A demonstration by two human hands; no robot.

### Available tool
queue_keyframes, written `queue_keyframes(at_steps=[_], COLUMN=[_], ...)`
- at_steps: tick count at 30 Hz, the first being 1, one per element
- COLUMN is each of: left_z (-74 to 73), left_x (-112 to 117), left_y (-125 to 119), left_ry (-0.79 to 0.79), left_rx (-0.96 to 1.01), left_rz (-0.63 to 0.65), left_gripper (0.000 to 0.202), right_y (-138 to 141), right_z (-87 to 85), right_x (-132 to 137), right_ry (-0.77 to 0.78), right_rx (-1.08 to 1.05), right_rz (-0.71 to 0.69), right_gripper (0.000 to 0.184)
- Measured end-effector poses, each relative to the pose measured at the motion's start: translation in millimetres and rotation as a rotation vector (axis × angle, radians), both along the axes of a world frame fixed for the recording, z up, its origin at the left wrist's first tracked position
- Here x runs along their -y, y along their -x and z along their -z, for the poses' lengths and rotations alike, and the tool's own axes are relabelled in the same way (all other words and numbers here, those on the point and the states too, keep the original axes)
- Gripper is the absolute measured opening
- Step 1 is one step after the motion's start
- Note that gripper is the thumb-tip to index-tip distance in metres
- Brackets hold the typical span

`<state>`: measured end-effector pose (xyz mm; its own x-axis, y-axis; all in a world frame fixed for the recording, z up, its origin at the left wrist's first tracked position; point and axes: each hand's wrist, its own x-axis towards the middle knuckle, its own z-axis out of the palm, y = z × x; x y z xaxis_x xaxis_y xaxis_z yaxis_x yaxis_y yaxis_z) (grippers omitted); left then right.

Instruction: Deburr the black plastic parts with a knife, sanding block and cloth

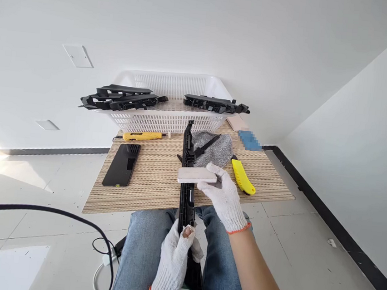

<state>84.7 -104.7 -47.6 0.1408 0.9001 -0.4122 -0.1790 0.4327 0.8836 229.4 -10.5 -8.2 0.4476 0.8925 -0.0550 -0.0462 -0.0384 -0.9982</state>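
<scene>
A long black plastic trim part (184, 199) runs from over my lap up across the table's front edge. Near its lower end my left hand (176, 253), in a white knit glove with the thumb tip bare, is wrapped around it. My right hand (221, 188), gloved too, pinches the right end of a pale rectangular block (196, 175). The block lies crosswise over the middle of the trim part; whether they touch I cannot tell. Behind the part's upper end is a grey cloth (218, 149) with a thin black tool (209, 144) on it.
A white plastic basket (147, 122) holding several black trim parts (122, 98) stands at the table's back. On the striped table (157, 169) are a phone (122, 164), a yellow corded tool (143, 136) and a yellow-handled knife (243, 176). A black cable (70, 215) arches at left.
</scene>
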Motion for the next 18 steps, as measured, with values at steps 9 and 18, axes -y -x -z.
queue_keyframes(at_steps=[9, 18], left_z=[1.9, -5.0], left_x=[-0.2, -4.6], left_y=[0.7, -3.0], left_ry=[-0.028, -0.048], left_rx=[0.021, -0.033], left_rz=[-0.007, -0.013], left_gripper=[0.048, 0.049], right_y=[6.2, 9.5], right_z=[-2.1, -14.5], right_x=[-0.8, -7.3], right_ry=[0.108, 0.115], right_rx=[-0.007, -0.058], right_rz=[-0.056, 0.252], right_gripper=[0.037, 0.06])
